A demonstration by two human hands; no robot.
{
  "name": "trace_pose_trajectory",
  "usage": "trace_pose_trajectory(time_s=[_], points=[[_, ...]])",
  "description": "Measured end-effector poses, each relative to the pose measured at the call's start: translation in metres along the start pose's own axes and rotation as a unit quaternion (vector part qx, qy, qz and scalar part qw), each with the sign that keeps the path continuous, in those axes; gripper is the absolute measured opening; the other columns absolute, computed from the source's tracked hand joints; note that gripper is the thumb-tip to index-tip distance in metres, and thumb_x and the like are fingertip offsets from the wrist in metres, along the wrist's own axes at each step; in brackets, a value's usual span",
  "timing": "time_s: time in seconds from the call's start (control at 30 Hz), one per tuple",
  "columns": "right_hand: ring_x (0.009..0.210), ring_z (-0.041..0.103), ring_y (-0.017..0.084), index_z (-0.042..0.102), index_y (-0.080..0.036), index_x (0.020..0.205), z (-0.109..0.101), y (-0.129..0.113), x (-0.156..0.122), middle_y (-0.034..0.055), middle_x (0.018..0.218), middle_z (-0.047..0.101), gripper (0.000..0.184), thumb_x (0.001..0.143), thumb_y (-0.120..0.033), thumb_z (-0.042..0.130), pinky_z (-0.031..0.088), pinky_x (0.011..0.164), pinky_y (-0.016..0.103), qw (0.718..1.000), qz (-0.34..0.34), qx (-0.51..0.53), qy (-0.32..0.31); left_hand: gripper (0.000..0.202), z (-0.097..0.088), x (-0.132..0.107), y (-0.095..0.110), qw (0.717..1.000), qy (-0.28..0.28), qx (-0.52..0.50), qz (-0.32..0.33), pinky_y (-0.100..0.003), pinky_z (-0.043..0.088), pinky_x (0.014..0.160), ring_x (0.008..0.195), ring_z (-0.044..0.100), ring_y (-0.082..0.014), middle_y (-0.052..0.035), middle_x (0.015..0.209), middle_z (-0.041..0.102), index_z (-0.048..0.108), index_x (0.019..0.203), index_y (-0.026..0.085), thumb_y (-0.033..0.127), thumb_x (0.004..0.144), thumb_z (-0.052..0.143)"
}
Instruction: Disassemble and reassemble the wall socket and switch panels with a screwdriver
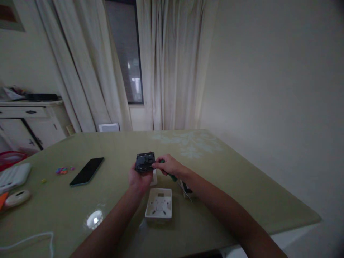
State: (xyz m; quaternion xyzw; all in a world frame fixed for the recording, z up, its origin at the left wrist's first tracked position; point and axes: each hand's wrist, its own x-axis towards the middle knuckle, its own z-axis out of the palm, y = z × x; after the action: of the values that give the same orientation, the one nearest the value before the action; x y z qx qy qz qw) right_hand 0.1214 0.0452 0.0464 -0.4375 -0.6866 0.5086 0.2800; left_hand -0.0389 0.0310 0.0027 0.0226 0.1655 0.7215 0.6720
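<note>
My left hand (141,178) holds a black, square wall switch or socket module (145,162) from below, its moulded side facing up. Fingertips of my right hand (168,165) touch the module's right edge. A screwdriver with a green handle (172,177) is tucked in that same hand, its thin metal shaft pointing down and to the right, away from the module. Just below my hands, an open white mounting box (159,204) lies on the table. Part of a white plate (154,178) shows behind my left hand. My right forearm partly hides a boxy item (185,189).
On the green-covered table (120,143), a dark phone (87,171) lies to the left. Small colourful pieces (63,170), a white power strip-like object (14,176), a white rounded device (18,198) and a white cable (34,236) are farther left. A wall borders the right side.
</note>
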Motion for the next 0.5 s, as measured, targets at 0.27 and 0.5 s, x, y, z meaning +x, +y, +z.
trace_pose_trajectory(time_s=[0.27,0.5], points=[[0.039,0.045,0.006,0.063,-0.018,0.066,0.0041,-0.0002,-0.0003,-0.0076,0.052,0.055,0.034,0.096,-0.026,0.077,0.030,0.041,0.021,1.000,0.000,0.015,0.004,0.032,-0.0054,0.0051,-0.0044,1.000,0.003,0.005,0.007,-0.036,0.066,0.066,0.077,0.080,-0.0247,-0.0148,0.102,0.083,0.080,0.115,0.012,0.017,0.103,0.050],[0.039,0.043,0.007,0.062,-0.018,0.065,0.0047,-0.0009,-0.0025,-0.0087,0.048,0.052,0.035,0.096,-0.023,0.076,0.029,0.042,0.021,1.000,-0.009,0.017,0.013,0.032,-0.0075,0.0084,-0.0051,1.000,-0.012,0.011,0.019,-0.040,0.067,0.073,0.085,0.080,-0.0274,-0.0148,0.107,0.083,0.080,0.119,0.012,0.016,0.102,0.053]])
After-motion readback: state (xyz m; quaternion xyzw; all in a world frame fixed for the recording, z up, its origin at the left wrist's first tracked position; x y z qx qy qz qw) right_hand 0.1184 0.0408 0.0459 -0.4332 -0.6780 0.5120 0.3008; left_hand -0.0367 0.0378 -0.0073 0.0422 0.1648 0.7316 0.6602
